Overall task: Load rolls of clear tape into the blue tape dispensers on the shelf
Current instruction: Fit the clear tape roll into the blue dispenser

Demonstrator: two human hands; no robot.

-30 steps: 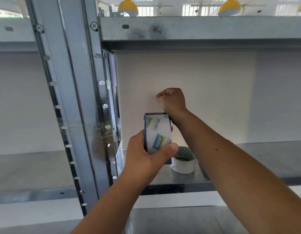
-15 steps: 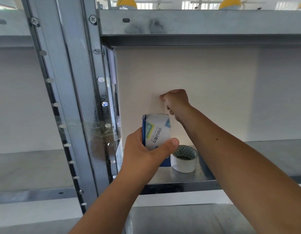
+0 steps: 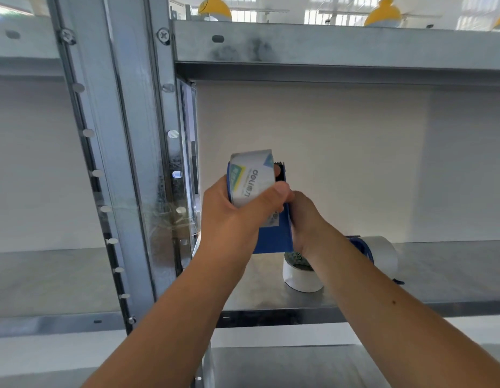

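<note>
On the metal shelf (image 3: pixel 453 264) stand one loose white tape roll (image 3: pixel 299 277), partly hidden by the right forearm, and a second blue dispenser (image 3: pixel 379 254) already loaded. Above them the left hand (image 3: pixel 232 217) grips a labelled clear tape roll (image 3: pixel 253 175) seated in one blue dispenser (image 3: pixel 274 236). The right hand (image 3: pixel 303 219) clasps that dispenser's handle.

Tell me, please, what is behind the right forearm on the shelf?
Behind the right forearm a white tape roll stands on the shelf, partly covered. Farther right, a second blue dispenser with tape shows; its left part is hidden.
</note>
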